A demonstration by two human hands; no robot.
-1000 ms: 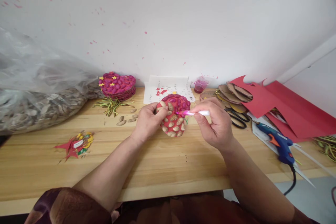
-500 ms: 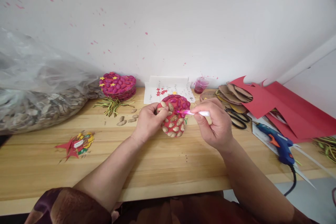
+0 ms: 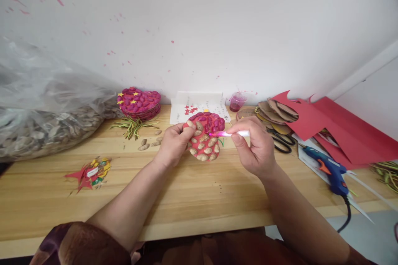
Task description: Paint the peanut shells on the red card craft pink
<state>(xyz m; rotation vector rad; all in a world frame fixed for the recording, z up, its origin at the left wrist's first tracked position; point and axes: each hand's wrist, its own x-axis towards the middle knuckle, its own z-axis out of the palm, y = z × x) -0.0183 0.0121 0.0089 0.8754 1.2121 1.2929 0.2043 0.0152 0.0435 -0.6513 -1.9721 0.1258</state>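
My left hand (image 3: 173, 144) grips the left edge of a round red disc (image 3: 205, 136) covered with peanut shells, holding it tilted above the wooden table (image 3: 192, 190). The upper shells on the disc are painted pink, the lower ones are bare tan. My right hand (image 3: 255, 145) pinches a thin white brush (image 3: 231, 133) whose pink tip touches the disc near its middle. A small cup of pink paint (image 3: 237, 101) stands by the wall behind the disc.
A stack of finished pink discs with yellow stars (image 3: 138, 102) sits at the back left, loose peanut shells (image 3: 148, 142) beside it. A big plastic bag of shells (image 3: 40, 116) fills the left. Scissors (image 3: 281, 140), a blue glue gun (image 3: 329, 169) and red paper (image 3: 336, 128) lie at right.
The disc has been tipped slightly and lifted a little in my left hand. The brush tip stays on the disc with only a small shift.
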